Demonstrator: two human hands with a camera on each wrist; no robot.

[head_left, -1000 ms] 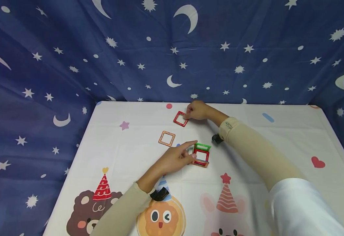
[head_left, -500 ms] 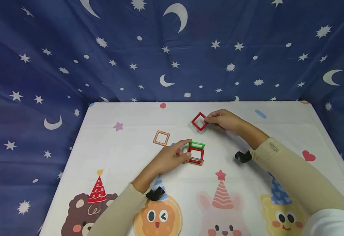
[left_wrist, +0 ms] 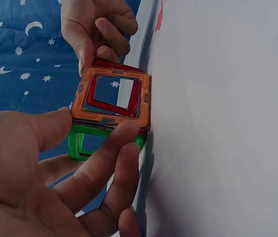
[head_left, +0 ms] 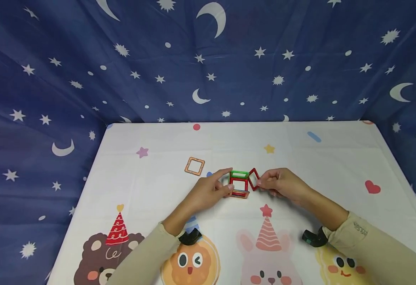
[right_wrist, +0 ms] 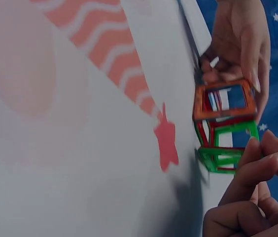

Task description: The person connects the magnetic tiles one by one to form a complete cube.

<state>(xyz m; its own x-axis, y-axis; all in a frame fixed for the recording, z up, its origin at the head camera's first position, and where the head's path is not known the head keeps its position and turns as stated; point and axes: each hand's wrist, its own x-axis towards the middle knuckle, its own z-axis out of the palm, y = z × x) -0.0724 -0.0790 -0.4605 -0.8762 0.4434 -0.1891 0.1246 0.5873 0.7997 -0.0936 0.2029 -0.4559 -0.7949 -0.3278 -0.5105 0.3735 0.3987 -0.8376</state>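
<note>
Square magnetic tiles form a small box on the table, with a green tile (head_left: 239,172) at the back and a red one in the middle. An orange tile (left_wrist: 92,116) makes the front side in the left wrist view. My left hand (head_left: 208,192) grips this box from its left, thumb at the front and index finger reaching to the back. Just right of the box, my right hand (head_left: 282,184) pinches a separate red magnetic tile (head_left: 251,182) by its edge. That tile is tilted, its left corner close to the box; whether they touch cannot be told.
A loose orange square tile (head_left: 187,164) lies flat, left of and behind the box. The white tablecloth (head_left: 151,182) carries printed animals and shapes. Behind the table's far edge hangs a dark blue curtain (head_left: 179,63) with moons and stars.
My right hand has picked the red tile off the far part of the table and brought it towards me, to the box's right side. My left hand keeps its hold on the box.
</note>
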